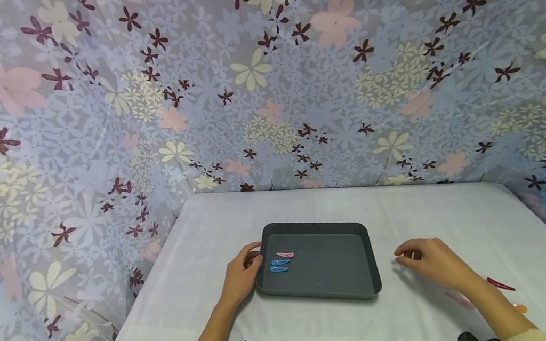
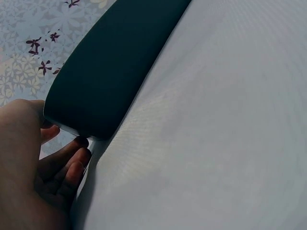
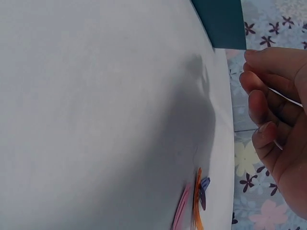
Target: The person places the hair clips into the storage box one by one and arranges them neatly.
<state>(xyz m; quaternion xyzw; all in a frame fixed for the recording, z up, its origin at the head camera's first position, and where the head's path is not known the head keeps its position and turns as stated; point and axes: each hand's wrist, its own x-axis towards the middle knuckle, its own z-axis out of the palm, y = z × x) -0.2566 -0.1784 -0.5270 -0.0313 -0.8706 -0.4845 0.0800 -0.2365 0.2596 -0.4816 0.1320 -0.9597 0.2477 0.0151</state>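
A dark grey rectangular tray (image 1: 328, 262) lies on the white-covered table. Inside it, toward the left, are a pink snap hair clip (image 1: 285, 255) and two blue ones, an upper blue clip (image 1: 281, 262) and a lower blue clip (image 1: 278, 269). At the tray's left wall my left hand (image 1: 242, 274) holds its edge, fingertips at the rim; the left wrist view shows fingers (image 2: 79, 158) against the tray's lower corner. Out to the right of the tray, my right hand (image 1: 429, 257) hovers above the table, fingers loosely curled, nothing visible between them.
Near my right forearm lie a red clip (image 1: 500, 283), an orange clip (image 1: 520, 308) and a pink clip (image 1: 460, 299), partly covered by the arm. A purple clip (image 3: 205, 191) shows in the right wrist view. Flower-patterned cloth (image 1: 266, 85) hangs behind the table.
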